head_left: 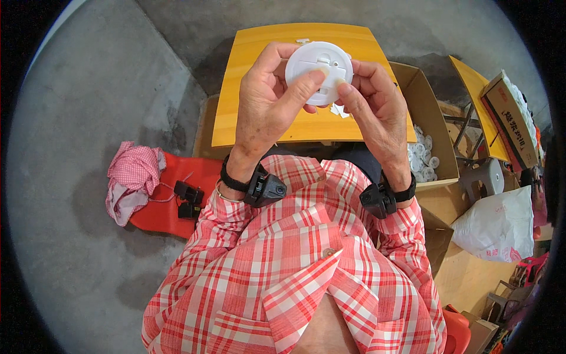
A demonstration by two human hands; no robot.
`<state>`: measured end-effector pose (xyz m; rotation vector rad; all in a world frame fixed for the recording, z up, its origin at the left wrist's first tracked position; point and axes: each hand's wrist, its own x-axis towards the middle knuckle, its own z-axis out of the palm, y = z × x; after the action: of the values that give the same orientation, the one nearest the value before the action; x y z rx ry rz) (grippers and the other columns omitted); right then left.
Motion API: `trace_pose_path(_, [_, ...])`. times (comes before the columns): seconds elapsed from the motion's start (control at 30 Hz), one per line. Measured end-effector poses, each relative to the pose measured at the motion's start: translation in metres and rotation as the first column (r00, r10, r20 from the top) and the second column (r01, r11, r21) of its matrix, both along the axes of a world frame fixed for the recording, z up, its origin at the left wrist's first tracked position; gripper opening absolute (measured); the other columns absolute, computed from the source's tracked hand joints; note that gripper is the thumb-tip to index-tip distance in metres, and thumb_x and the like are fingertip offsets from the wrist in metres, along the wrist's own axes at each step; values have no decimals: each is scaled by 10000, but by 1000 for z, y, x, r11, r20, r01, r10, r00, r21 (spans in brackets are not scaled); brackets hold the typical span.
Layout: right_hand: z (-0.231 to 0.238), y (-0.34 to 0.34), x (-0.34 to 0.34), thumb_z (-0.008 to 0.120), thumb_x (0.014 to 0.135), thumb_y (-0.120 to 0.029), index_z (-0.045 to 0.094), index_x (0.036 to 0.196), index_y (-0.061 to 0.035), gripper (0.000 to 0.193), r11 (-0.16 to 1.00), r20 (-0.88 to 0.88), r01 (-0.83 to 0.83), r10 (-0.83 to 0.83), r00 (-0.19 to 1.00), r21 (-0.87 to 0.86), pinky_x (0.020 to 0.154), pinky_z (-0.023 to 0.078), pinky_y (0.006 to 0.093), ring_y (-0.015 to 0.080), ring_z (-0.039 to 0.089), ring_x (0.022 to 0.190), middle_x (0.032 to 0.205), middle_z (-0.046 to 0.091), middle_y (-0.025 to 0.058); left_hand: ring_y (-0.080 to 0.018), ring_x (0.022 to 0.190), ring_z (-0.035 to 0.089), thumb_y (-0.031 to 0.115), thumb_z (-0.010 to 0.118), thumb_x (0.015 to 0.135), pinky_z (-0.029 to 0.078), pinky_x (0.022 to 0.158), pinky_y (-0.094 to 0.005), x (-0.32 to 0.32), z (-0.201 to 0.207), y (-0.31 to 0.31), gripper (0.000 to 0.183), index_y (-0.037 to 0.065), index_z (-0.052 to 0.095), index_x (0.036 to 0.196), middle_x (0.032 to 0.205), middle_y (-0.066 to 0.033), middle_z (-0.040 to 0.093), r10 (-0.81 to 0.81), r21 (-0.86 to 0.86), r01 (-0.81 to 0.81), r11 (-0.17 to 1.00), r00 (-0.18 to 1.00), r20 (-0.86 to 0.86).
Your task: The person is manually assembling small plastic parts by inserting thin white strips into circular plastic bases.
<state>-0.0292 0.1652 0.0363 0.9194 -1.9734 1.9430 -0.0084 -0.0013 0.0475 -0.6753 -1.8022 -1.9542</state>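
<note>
A round white plastic disc-shaped device is held up over the yellow table between both hands. It has a raised rim, a rectangular panel across its middle and a small round hole near the top right. My left hand grips its left side, the thumb pressed on the panel and the fingers behind. From the right, my right hand grips the edge, its thumb at the lower right of the disc. Small white pieces lie on the table below the disc; another white piece is near the far edge.
An open cardboard box right of the table holds many white round parts. Further right are a grey stool, a white plastic bag and a carton. On my left, a red seat carries pink checked cloth and black devices.
</note>
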Motion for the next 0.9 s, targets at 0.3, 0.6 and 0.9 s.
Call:
trace_pose_path(0.3, [0,0,-3,643,821,-79,547,1023,5,239,996,-92,75,-71,993,41,603,449,216,80,561,700,792,614,44,-152,821,630,85,616,842,540,587,-216,1,-1,0,323,-25,472,1109,981,-125,603,-12,-35,12,999,1000,6])
trace_pose_path(0.6, [17,4,-18,694,685,-26,605,854,-46,193,847,-802,530,-284,526,48,583,436,323,233,541,669,736,552,71,-162,806,638,75,637,816,539,644,-246,0,-6,6,293,-16,521,1069,936,-119,625,83,-119,-82,989,997,3])
trace_pose_path(0.9, [20,6,-17,689,677,-83,568,799,-72,172,776,-910,624,-190,368,90,588,449,326,227,531,669,745,537,47,-198,770,653,88,656,786,523,664,-292,-2,-12,7,289,18,548,1045,865,-128,648,204,-289,-228,930,972,-112])
